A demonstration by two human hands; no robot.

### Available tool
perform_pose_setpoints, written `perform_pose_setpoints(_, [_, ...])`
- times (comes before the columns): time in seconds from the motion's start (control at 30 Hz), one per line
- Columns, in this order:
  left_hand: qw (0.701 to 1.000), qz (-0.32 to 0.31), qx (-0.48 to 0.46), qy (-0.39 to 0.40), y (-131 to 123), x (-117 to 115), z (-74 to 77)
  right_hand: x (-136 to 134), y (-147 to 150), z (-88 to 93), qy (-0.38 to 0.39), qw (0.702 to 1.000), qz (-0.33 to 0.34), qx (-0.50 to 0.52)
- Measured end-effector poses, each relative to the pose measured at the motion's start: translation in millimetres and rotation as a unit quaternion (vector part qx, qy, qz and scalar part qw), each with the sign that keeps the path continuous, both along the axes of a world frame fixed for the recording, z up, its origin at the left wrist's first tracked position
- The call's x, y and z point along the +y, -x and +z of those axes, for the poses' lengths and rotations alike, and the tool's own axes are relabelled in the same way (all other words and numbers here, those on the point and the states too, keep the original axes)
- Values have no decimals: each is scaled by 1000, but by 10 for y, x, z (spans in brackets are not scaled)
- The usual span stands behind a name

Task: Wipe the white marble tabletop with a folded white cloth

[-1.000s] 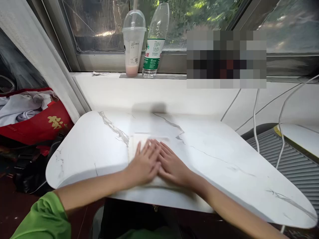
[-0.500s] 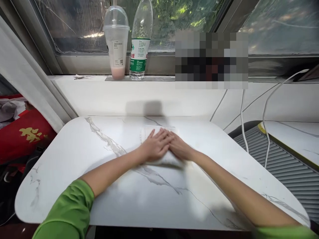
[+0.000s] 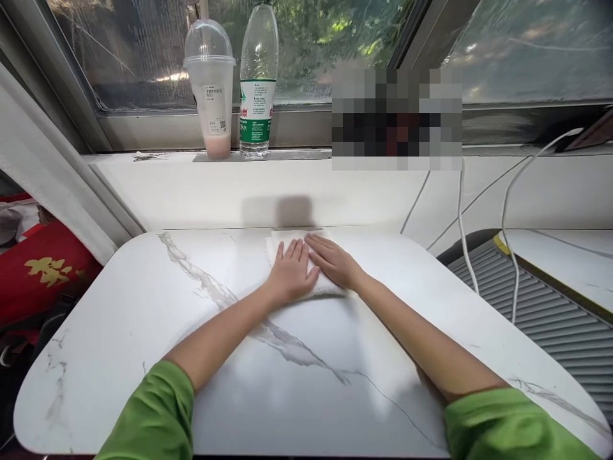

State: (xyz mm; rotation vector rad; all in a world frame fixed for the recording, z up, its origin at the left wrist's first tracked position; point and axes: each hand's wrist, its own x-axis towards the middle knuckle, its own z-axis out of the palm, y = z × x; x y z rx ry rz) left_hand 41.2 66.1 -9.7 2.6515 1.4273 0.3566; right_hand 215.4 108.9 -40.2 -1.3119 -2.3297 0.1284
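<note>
A folded white cloth (image 3: 279, 242) lies near the far edge of a white marble-patterned table (image 3: 143, 300). My left hand (image 3: 290, 273) rests flat on the cloth, fingers stretched out and close together. My right hand (image 3: 332, 258) lies flat beside it on the cloth's right part, fingers extended toward the left hand. Both palms press down on the cloth and hold nothing. Green sleeves cover my upper arms at the bottom of the view.
On the windowsill stand a lidded plastic cup (image 3: 211, 89) with a pink drink and a clear water bottle (image 3: 256, 80) with a green label. White cables (image 3: 508, 211) hang at the right over a grey ribbed unit (image 3: 550, 319). Red fabric (image 3: 43, 275) lies at the left.
Both hands have slid the cloth away from me, from the table's near edge to its far edge by the wall. My arms are now stretched out further.
</note>
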Motion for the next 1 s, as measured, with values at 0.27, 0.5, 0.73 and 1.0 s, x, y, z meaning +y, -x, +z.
perform_pose_setpoints(0.27, [995, -93, 28, -9, -615, -1137, 52, -1425, -707, 39, -16, 999, -20, -29])
perform_pose_setpoints(0.5, [990, -133, -13, -46, -1471, -1543, 4, -2029, -1678, -83, 12, 994, -92, -53])
perform_pose_setpoints(0.73, [994, -105, -34, -23, -1858, -1217, -23, -1581, -1872, -56, 14, 992, -127, -24])
perform_pose_setpoints(1.0, [997, -72, 18, -19, -1994, -466, -10, -717, -1942, -20, 0, 990, -136, -29])
